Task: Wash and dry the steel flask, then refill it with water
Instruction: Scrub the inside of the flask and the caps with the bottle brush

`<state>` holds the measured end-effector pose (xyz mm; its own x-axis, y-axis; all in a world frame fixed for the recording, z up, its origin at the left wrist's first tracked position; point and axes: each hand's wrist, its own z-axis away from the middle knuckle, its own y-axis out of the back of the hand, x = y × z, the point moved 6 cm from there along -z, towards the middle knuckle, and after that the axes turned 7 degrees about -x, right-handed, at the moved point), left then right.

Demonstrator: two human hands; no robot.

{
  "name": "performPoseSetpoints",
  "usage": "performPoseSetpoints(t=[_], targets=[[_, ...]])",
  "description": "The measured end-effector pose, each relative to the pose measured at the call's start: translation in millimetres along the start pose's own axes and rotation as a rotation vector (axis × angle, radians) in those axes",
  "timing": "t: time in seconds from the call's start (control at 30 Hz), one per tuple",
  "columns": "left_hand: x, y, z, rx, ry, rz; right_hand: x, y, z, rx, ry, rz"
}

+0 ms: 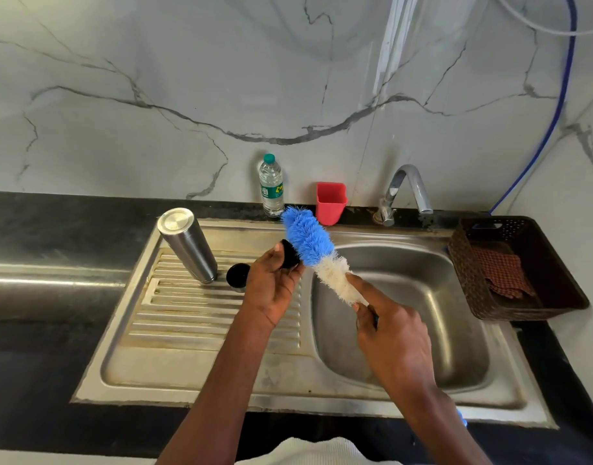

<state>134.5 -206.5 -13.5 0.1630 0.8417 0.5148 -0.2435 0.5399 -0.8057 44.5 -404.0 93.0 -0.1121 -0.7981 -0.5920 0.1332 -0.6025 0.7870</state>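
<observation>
**Brush against a black cap, flask upside down on the drainer**

The steel flask (187,245) stands inverted on the ribbed drainboard (187,317), its base up, the mouth down and hidden. Just beside it, to the right, is a second small black part (237,276); the left hand (273,286) covers its right edge, so I cannot tell what it is exactly.

The left hand holds a black cap (291,254) w/ fingers curled around it; only the top of the cap is visible. The right hand (394,337) grips the bottle brush (316,251) by the handle, index finger stretched along the white bristles. The handle itself is almost fully hidden in the fist. The blue bristle part touches the cap.

Both hands are above the edge between drainboard and sink basin (432,297). At the back wall: a plastic water bottle (270,186), a red cup (331,203), the tap (405,193). At the right, a dark basket (557,297) w/ a checked cloth (503,273) inside, partly folded, its pattern hard to read.
</observation>
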Motion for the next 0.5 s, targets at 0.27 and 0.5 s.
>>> performPoseSetpoints(t=[0.27,0.5], targets=[[5,-3,1,0.035,-0.256,-0.446,-22,15,-8,-0.076,-0.026,0.142],[17,3,0,0.059,-0.365,-0.738,-40,21,4,-0.16,0.054,0.311]])
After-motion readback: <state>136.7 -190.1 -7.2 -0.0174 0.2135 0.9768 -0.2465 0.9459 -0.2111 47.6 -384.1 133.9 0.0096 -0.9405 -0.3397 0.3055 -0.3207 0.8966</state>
